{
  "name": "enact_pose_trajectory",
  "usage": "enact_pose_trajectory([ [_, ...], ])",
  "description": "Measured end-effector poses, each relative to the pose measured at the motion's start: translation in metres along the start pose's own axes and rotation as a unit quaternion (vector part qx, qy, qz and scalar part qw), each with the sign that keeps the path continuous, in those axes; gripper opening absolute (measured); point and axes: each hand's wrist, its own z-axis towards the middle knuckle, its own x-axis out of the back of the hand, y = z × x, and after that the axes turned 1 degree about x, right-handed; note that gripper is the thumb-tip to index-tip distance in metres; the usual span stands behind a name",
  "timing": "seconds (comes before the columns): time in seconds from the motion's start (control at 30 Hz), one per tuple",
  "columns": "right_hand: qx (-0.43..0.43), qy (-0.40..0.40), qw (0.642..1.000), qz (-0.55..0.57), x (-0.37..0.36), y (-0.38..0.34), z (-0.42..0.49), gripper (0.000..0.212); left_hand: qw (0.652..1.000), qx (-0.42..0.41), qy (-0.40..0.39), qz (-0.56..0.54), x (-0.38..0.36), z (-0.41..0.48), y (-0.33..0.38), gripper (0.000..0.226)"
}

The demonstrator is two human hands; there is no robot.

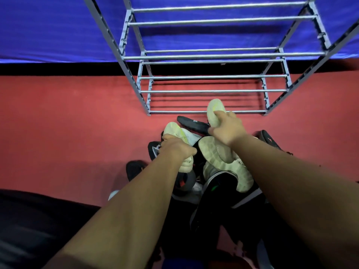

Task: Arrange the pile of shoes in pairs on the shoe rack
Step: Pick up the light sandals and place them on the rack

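Gripping one pale shoe (214, 108) with the right hand (229, 130) and its twin (172, 129) with the left hand (177, 148), fingers curled round both, risks snagging the rack (213, 91) bar at twelve o'clock.

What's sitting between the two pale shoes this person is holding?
In the head view, a black shoe lies between the pale shoe in the left hand and the pale shoe in the right hand.
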Motion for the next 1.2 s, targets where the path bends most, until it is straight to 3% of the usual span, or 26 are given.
enact_pose_trajectory([
  [0.13,-0.021,-0.055,0.994,-0.096,-0.019,0.005,-0.015,0.101,0.989,-0.062,0.042,-0.123,0.003,-0.003,-0.022,0.081],
  [0.23,-0.062,-0.057,0.986,-0.144,-0.032,0.009,-0.024,0.123,0.981,-0.106,0.079,-0.14,0.009,-0.015,-0.03,0.08],
  [0.33,-0.054,-0.079,0.976,-0.194,-0.038,0.011,-0.027,0.131,0.968,-0.166,0.112,-0.151,0.014,-0.021,-0.035,0.078],
  [0.5,-0.026,-0.042,0.991,-0.128,-0.031,0.011,-0.032,0.113,0.961,-0.193,0.123,-0.157,0.013,-0.02,-0.039,0.071],
  [0.7,-0.055,0.073,0.994,0.062,-0.009,0.014,-0.037,0.083,0.958,-0.197,0.104,-0.18,-0.007,-0.03,-0.027,0.075],
  [0.77,-0.072,0.116,0.982,0.128,0.002,0.015,-0.04,0.072,0.956,-0.224,0.06,-0.182,-0.016,-0.035,-0.015,0.074],
  [0.87,-0.071,0.171,0.963,0.195,0.014,0.015,-0.046,0.057,0.952,-0.275,-0.064,-0.115,-0.031,-0.041,0.001,0.039],
  [0.93,-0.055,0.184,0.958,0.213,0.016,0.013,-0.049,0.053,0.945,-0.283,-0.119,-0.112,-0.038,-0.041,0.004,0.034],
  [1.0,-0.037,0.174,0.959,0.22,0.015,0.007,-0.051,0.052,0.946,-0.252,-0.122,-0.161,-0.035,-0.037,0.002,0.042],
  [1.07,-0.011,0.147,0.965,0.215,0.009,0.0,-0.054,0.056,0.938,-0.198,-0.137,-0.248,-0.025,-0.03,-0.005,0.03],
  [1.1,0.004,0.13,0.97,0.205,0.005,-0.003,-0.055,0.059,0.927,-0.163,-0.149,-0.302,-0.017,-0.028,-0.008,0.024],
  [1.2,0.044,0.062,0.979,0.188,-0.006,-0.012,-0.058,0.064,0.877,-0.11,-0.149,-0.444,0.006,-0.02,-0.015,0.038],
])
